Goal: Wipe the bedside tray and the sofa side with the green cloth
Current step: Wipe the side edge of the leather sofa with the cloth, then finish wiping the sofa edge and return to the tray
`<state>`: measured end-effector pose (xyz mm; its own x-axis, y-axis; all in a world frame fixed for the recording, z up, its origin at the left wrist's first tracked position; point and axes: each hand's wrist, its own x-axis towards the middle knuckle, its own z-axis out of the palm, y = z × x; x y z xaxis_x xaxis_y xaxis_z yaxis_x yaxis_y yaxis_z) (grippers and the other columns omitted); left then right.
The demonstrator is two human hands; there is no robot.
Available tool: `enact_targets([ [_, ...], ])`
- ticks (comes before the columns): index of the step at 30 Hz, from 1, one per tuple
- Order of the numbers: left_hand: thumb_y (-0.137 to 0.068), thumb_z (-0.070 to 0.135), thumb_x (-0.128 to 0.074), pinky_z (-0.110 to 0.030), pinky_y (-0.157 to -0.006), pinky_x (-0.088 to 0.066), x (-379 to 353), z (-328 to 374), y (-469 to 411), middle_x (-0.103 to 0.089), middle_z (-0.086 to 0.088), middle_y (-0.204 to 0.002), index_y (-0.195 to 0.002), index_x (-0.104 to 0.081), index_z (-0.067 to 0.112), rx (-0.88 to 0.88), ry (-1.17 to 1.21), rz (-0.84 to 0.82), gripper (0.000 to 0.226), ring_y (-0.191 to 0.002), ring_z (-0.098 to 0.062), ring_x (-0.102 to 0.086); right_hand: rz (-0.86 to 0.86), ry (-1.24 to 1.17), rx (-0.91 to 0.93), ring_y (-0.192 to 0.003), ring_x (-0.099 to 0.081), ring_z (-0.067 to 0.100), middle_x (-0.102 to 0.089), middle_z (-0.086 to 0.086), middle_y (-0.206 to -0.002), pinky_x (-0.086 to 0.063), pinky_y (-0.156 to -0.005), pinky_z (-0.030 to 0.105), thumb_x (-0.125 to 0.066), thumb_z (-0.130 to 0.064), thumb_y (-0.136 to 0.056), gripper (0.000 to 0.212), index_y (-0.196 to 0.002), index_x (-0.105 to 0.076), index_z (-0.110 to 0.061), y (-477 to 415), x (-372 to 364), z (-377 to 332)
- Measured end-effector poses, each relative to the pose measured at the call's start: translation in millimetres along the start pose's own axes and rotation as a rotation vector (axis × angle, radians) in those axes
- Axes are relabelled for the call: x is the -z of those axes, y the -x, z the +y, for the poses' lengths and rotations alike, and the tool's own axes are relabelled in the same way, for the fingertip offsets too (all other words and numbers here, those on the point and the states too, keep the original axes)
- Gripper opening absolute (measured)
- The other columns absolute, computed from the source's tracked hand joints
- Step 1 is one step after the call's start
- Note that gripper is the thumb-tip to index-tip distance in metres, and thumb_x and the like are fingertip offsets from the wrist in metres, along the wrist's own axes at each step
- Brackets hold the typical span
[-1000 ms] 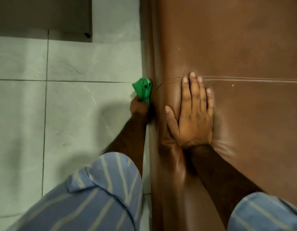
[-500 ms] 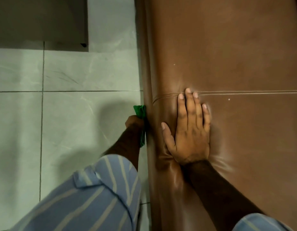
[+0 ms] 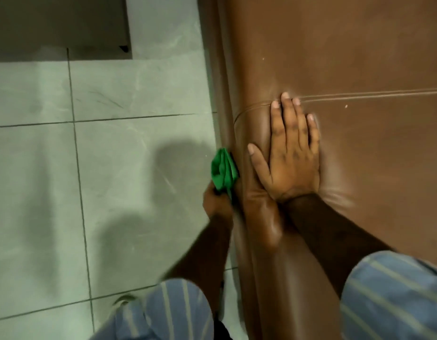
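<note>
The brown leather sofa [image 3: 347,57] fills the right half of the view, its outer side dropping to the floor along the middle. My left hand [image 3: 216,202] is closed around a bunched green cloth [image 3: 222,171] and presses it against the sofa's side [image 3: 227,94]. The cloth sticks up above my fist. My right hand [image 3: 291,155] lies flat, palm down and fingers spread, on top of the sofa's arm next to a stitched seam. No bedside tray is in view.
Pale grey floor tiles [image 3: 89,180] with dark grout lines cover the left half. A dark furniture base [image 3: 60,23] stands at the top left. My striped blue sleeves show at the bottom.
My left hand slid the cloth down along the sofa's side, then back up slightly, so more cloth shows above the fist. My right hand stayed flat on the sofa.
</note>
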<state>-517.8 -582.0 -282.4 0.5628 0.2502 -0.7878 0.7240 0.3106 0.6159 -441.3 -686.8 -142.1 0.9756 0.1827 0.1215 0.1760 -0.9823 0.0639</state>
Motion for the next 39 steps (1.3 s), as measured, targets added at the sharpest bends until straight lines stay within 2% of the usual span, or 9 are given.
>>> enact_targets([
  [4,-0.073,0.024,-0.059,-0.043,-0.088,-0.059,34,-50,69,-0.078,0.001,-0.097,-0.099,-0.076,0.026,0.155,-0.189,0.009,0.031,-0.098,-0.024,-0.073,-0.012,0.0,-0.025,-0.165,-0.013,0.029,-0.015,0.013,-0.177,-0.015,-0.133,0.054,-0.031,-0.059,-0.107,0.079,-0.167,-0.016,-0.009,0,2,-3],
  [9,-0.077,0.018,-0.064,-0.04,-0.084,-0.062,91,24,53,-0.079,-0.009,-0.096,-0.098,-0.076,0.021,0.042,-0.367,0.075,0.024,-0.094,-0.03,-0.074,-0.047,-0.01,-0.166,-0.165,-0.013,0.027,-0.016,0.01,-0.177,-0.015,-0.133,0.055,-0.026,-0.062,-0.108,0.077,-0.167,-0.016,-0.013,10,16,-24],
  [11,-0.08,0.019,-0.066,-0.026,-0.067,-0.063,119,80,50,-0.078,-0.009,-0.091,-0.097,-0.076,0.019,-0.09,-0.431,0.094,0.02,-0.077,-0.028,-0.072,-0.089,-0.056,-0.321,-0.164,-0.016,0.031,-0.018,0.013,-0.176,-0.018,-0.132,0.058,-0.02,-0.069,-0.106,0.085,-0.166,-0.018,-0.009,12,27,-55],
  [14,-0.089,0.012,-0.063,-0.007,-0.035,-0.041,160,181,60,-0.068,-0.008,-0.081,-0.089,-0.069,0.017,-0.229,-0.48,0.1,0.008,-0.057,-0.013,-0.055,-0.187,-0.232,-0.484,-0.162,-0.017,0.038,-0.021,0.021,-0.174,-0.024,-0.128,0.064,-0.006,-0.081,-0.097,0.102,-0.165,-0.023,-0.006,-10,60,-109],
  [19,-0.089,0.01,-0.069,-0.025,-0.072,-0.047,228,321,80,-0.071,-0.004,-0.086,-0.098,-0.074,0.011,-0.436,-0.666,0.104,0.01,-0.083,-0.023,-0.065,-0.26,-0.256,-0.165,-0.165,-0.004,0.029,-0.012,0.011,-0.178,-0.011,-0.133,0.059,-0.017,-0.076,-0.096,0.092,-0.168,-0.015,-0.018,-109,157,-170],
  [26,-0.086,0.002,-0.062,-0.039,-0.085,-0.051,275,520,80,-0.074,-0.02,-0.103,-0.104,-0.075,0.008,-0.695,-0.864,0.295,0.023,-0.098,-0.04,-0.067,-0.214,-0.347,0.022,-0.165,-0.006,0.025,-0.014,0.01,-0.177,-0.011,-0.135,0.052,-0.01,-0.077,-0.093,0.1,-0.167,-0.013,-0.011,-262,256,-220],
  [30,-0.089,0.0,-0.058,-0.047,-0.09,-0.056,282,605,46,-0.074,-0.02,-0.105,-0.108,-0.074,0.007,-0.722,-0.883,0.364,0.026,-0.1,-0.04,-0.068,-0.29,-0.373,0.115,-0.166,-0.001,0.024,-0.006,0.009,-0.178,-0.006,-0.135,0.047,-0.015,-0.07,-0.103,0.088,-0.168,-0.007,-0.012,-346,246,-243],
  [35,-0.091,-0.005,-0.056,-0.048,-0.104,-0.053,284,675,-44,-0.068,-0.016,-0.126,-0.125,-0.067,0.012,-0.665,-0.958,0.317,0.04,-0.116,-0.034,-0.064,-0.443,-0.429,0.192,-0.165,-0.003,0.023,-0.006,0.008,-0.179,-0.005,-0.136,0.043,-0.029,-0.038,-0.113,0.063,-0.168,-0.009,-0.013,-450,182,-271],
  [39,-0.091,-0.002,-0.058,-0.048,-0.104,-0.052,290,705,-120,-0.067,-0.017,-0.127,-0.127,-0.067,0.01,-0.752,-1.082,0.28,0.039,-0.117,-0.036,-0.063,-0.486,-0.396,0.259,-0.165,-0.006,0.024,-0.008,0.01,-0.178,-0.005,-0.136,0.042,-0.029,-0.034,-0.113,0.061,-0.167,-0.012,-0.011,-506,125,-288],
])
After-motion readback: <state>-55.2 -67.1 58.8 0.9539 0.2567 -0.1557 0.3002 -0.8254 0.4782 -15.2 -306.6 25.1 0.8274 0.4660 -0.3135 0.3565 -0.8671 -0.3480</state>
